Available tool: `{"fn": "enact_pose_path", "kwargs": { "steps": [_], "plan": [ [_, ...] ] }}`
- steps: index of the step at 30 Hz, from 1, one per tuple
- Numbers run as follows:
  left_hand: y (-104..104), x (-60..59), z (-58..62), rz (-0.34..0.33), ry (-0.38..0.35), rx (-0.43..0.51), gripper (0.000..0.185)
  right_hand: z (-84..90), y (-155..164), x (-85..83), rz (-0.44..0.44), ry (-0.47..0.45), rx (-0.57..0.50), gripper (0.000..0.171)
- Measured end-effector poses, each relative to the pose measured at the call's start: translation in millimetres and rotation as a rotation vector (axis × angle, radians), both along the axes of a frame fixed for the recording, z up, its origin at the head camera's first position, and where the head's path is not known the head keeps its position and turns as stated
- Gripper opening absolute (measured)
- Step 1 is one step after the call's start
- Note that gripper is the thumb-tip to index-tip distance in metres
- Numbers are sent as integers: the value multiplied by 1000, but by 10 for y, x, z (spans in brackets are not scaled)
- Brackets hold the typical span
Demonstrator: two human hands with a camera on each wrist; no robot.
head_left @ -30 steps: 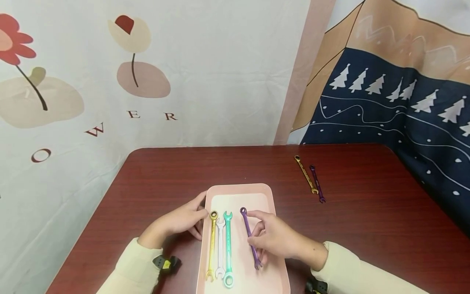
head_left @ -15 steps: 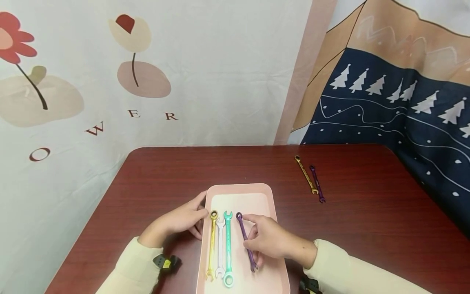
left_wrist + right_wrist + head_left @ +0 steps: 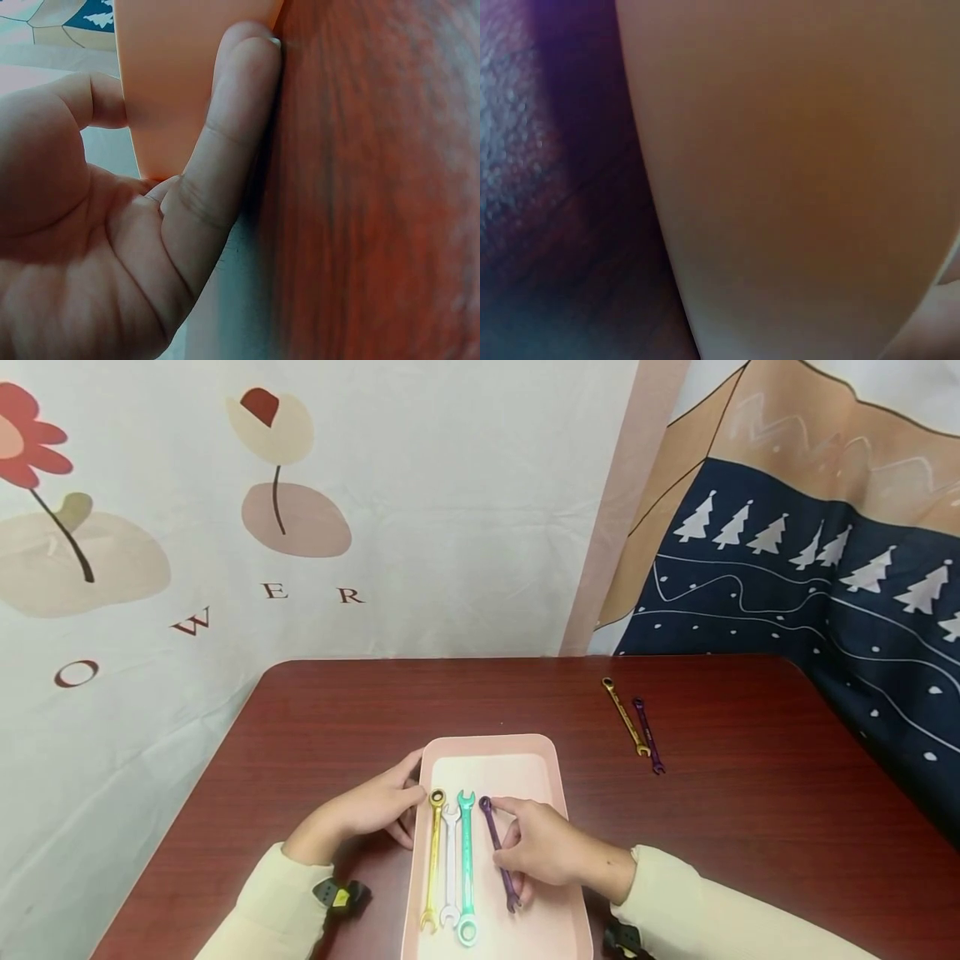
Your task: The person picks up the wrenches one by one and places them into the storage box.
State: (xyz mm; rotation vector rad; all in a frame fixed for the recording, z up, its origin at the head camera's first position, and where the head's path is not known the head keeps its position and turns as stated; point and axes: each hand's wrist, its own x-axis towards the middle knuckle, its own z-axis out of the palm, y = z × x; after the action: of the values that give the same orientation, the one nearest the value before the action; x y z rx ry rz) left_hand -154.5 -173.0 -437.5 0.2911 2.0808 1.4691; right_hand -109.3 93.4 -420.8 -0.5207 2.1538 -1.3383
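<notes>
A pink tray (image 3: 528,768) lies at the table's front. In it, side by side, are a yellow wrench (image 3: 432,860), a silver wrench (image 3: 449,868) and a green wrench (image 3: 467,852). To their right, my right hand (image 3: 546,845) pinches a purple wrench (image 3: 492,828), index fingertip at its ring end and thumb on its shaft. My left hand (image 3: 375,806) grips the tray's left side; in the left wrist view its thumb is at the rim and its fingers lie along the outer wall (image 3: 169,75). The right wrist view mostly shows the tray's wall (image 3: 780,150).
On the dark red table (image 3: 360,710), toward the back right, lie a gold wrench (image 3: 626,717) and a second purple wrench (image 3: 649,737). A printed cloth (image 3: 450,527) hangs behind the table, with a navy tree-patterned part (image 3: 750,577) to the right.
My right hand has moved left with the purple wrench, bringing it closer to the green one. The left hand and the tray have stayed put.
</notes>
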Motion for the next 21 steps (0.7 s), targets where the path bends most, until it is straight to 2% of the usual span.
{"fn": "enact_pose_path", "kwargs": {
  "steps": [21],
  "plan": [
    [-2,-9,10,6,0,-7,76,-38,-87,23,-5,0,26,86]
  ]
}}
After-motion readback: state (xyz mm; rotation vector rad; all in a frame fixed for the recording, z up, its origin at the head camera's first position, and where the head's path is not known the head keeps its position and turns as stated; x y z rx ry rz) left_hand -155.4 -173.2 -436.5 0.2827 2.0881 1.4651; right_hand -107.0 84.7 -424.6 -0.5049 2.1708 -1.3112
